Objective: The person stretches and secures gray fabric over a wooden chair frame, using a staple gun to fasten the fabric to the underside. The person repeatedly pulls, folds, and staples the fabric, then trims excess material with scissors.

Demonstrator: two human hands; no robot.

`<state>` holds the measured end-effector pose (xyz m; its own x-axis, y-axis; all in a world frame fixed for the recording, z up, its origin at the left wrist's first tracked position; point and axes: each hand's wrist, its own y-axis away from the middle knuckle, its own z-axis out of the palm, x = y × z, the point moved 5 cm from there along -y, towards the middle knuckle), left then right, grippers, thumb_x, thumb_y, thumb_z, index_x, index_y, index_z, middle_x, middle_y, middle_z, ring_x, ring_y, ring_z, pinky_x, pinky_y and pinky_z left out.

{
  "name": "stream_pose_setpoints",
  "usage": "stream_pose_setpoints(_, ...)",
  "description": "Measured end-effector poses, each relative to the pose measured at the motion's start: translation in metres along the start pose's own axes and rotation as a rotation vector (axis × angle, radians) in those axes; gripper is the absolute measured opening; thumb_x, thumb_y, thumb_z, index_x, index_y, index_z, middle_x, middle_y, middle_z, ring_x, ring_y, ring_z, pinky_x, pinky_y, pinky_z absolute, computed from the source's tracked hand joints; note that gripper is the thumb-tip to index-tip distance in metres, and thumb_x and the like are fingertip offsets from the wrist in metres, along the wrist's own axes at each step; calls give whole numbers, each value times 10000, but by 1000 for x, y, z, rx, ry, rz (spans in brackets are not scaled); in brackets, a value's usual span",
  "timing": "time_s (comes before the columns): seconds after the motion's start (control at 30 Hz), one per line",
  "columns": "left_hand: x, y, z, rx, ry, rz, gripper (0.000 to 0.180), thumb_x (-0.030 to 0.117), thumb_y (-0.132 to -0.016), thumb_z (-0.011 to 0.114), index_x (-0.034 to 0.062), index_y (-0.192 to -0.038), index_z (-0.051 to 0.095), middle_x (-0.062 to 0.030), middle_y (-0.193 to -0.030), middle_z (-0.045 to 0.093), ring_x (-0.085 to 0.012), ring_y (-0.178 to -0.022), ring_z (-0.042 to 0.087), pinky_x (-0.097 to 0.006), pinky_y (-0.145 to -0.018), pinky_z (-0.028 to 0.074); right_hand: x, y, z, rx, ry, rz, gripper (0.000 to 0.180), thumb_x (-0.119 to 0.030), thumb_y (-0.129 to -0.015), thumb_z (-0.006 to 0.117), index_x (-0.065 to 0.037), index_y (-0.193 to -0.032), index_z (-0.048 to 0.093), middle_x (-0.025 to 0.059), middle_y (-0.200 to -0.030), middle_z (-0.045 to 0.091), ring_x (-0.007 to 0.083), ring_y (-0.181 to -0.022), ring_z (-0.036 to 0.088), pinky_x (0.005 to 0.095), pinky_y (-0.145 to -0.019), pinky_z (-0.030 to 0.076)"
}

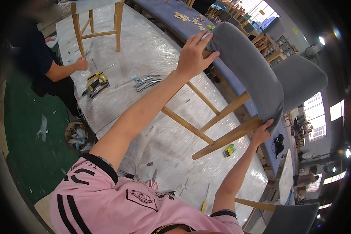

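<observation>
left hand (194, 54): fingers curled, gripping one end of the grey backrest (241, 50). right hand (262, 134): closed on the opposite end, beside a wooden leg (222, 141). chair (257, 82): tilted, above the plastic-wrapped worktop (121, 103), near its right edge. green-yellow box (229, 150) below leg; metal strips (147, 82) mid-worktop; yellow-black tool (99, 85) near left edge.

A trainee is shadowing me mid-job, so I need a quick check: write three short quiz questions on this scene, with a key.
1. Multiple choice: the left hand and right hand both hold what? A) a pair of scissors; B) the grey chair back; C) a waste basket.
2. True or false: the yellow-and-black tool lies on the plastic-covered table.
3. Fill in: in the picture, the small green-and-yellow box is nearer the ____ hand.

Key: 1. B; 2. True; 3. right.
</observation>
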<state>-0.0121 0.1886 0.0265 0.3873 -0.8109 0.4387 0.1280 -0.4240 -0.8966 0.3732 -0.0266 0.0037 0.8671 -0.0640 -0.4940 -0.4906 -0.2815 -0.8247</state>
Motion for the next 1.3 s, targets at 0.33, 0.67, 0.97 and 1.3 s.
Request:
stream_pose_setpoints(0.33, -6, 12, -26, 70, 225, -72, 514, 242, -868, 830, 13, -1302, 678, -143, -1402, 638, -308, -1240, 634, -404, -1016, 531, -15, 24, -11, 43, -17, 64, 637, -427, -1090, 515, 117, -1421, 505, 237, -1442, 586, 345, -1257, 611, 395, -1031, 481)
stream_pose_setpoints(0.67, -11, 47, -32, 324, 725, -348, 275, 99, -891, 780, 20, -1151, 742, -163, -1220, 728, -236, -1101, 708, -338, -930, 555, 14, 51, -58, -22, 17, 395, 797, -563, -1041, 550, 154, -1390, 533, 262, -1398, 600, 290, -1175, 646, 377, -941, 543)
stream_pose_setpoints(0.97, -5, 33, -51, 353, 478, -275, 207, 72, -853, 784, 34, -1056, 766, -100, -1094, 733, -218, -963, 705, -322, -838, 567, 7, 57, -62, 1, 68, 443, 859, -648, -999, 561, 143, -1331, 601, 252, -1268, 675, 275, -1041, 687, 375, -856, 559)
stream_pose_setpoints(1.3, -10, 16, -40, 216, 479, -280, 134, 69, -896, 741, 17, -1017, 762, -101, -1058, 746, -188, -994, 695, -317, -899, 542, 11, 49, -44, -33, -60, 331, 733, -539, -1055, 544, 90, -1431, 518, 153, -1385, 625, 228, -1154, 630, 316, -949, 505)
